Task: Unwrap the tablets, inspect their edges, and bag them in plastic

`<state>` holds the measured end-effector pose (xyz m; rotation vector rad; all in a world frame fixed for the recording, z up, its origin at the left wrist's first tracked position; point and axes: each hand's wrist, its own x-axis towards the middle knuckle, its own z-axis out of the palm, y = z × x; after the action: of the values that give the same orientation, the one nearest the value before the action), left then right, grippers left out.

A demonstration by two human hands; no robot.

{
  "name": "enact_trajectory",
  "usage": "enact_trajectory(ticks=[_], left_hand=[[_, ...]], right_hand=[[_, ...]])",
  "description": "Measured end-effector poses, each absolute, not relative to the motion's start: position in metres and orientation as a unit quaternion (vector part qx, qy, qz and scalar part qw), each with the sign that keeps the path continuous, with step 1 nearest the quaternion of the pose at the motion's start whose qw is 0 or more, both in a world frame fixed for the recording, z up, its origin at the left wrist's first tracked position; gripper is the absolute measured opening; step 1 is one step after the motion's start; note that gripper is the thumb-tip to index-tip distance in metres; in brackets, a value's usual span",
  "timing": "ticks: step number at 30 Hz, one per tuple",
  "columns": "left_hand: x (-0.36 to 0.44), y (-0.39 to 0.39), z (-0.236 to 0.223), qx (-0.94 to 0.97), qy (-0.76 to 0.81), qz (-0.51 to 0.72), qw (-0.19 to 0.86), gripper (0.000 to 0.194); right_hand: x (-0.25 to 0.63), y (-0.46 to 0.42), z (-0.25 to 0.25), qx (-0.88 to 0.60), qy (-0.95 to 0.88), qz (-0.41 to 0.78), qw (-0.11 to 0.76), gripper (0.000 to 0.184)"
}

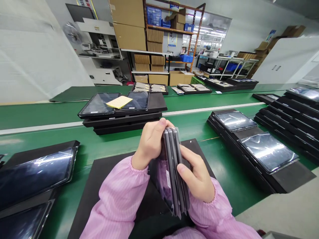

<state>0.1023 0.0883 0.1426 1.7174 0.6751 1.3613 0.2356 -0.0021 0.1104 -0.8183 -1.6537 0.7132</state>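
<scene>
Upright between my hands is a small stack of tablet-like screen panels [171, 172], each in clear film, with their edges turned toward me. A white label shows on the leftmost one. My left hand [152, 141] is wrapped around the upper left corner of the stack, thumb on top. Gripping the right side is my right hand [196, 174], its thumb along the near edges and its fingers partly hidden behind. Beneath the stack lies a black foam board [104, 179] on the green workbench [119, 142].
Black trays with wrapped screens [99, 103] stand ahead, a yellow sticker sheet [119, 102] on top. More screens lie at left [40, 169] and on trays at right [269, 151]. Stacked black trays [294, 113] rise at far right. Boxes of small parts [149, 88] line the back.
</scene>
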Motion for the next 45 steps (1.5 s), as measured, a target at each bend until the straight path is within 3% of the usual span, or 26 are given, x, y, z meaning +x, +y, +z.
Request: enact_trajectory(ticks=[10, 25, 34, 37, 42, 45], left_hand=[[0.102, 0.085, 0.144, 0.695, 0.273, 0.527, 0.405, 0.063], [0.101, 0.082, 0.146, 0.709, 0.271, 0.518, 0.395, 0.063], [0.099, 0.081, 0.148, 0.716, 0.252, 0.487, 0.432, 0.063], [0.099, 0.080, 0.150, 0.715, 0.257, 0.481, 0.438, 0.064], [0.103, 0.076, 0.143, 0.705, 0.243, 0.501, 0.439, 0.063], [0.102, 0.083, 0.127, 0.639, 0.282, 0.598, 0.393, 0.057]], right_hand=[[0.230, -0.008, 0.114, -0.368, -0.705, 0.279, 0.538, 0.054], [0.232, -0.009, 0.113, -0.370, -0.682, 0.296, 0.557, 0.038], [0.217, -0.018, 0.116, -0.401, -0.650, 0.266, 0.588, 0.040], [0.215, -0.021, 0.118, -0.402, -0.651, 0.281, 0.579, 0.041], [0.213, -0.028, 0.119, -0.416, -0.680, 0.284, 0.532, 0.057], [0.217, -0.034, 0.116, -0.440, -0.700, 0.267, 0.495, 0.057]])
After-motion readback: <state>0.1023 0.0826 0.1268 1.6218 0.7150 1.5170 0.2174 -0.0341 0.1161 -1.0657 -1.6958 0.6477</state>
